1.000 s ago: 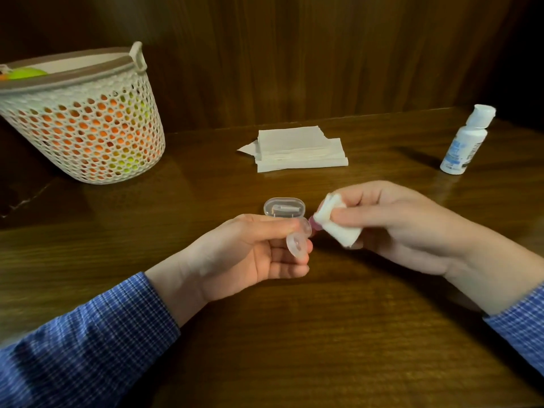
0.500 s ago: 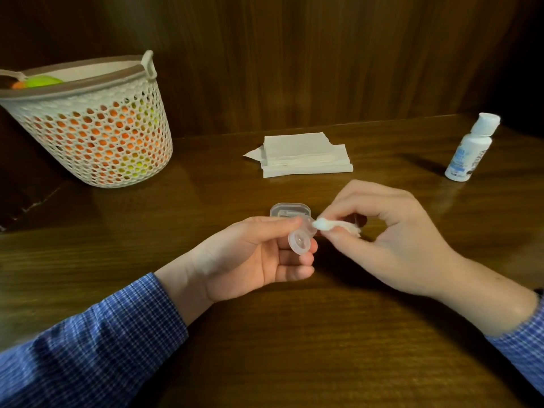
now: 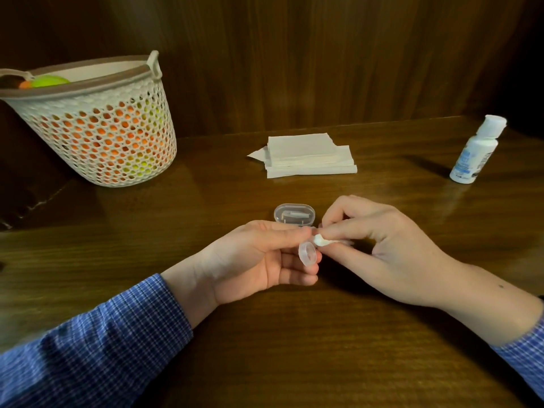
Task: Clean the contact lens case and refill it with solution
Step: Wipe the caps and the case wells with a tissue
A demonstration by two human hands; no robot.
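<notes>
The left hand (image 3: 250, 260) holds a small clear lens-case cup (image 3: 308, 253) in a narrow grip between thumb and fingers, its open side turned toward the right hand (image 3: 379, 245); that hand pinches a wad of white tissue (image 3: 322, 240) against the cup's rim; just behind them a clear oval case (image 3: 294, 213) lies on the wooden worktop (image 3: 294, 348); a tissue stack (image 3: 306, 156) lies farther back; the solution bottle (image 3: 475, 153) stands far right; a mesh basket (image 3: 97, 128) stands far left.
</notes>
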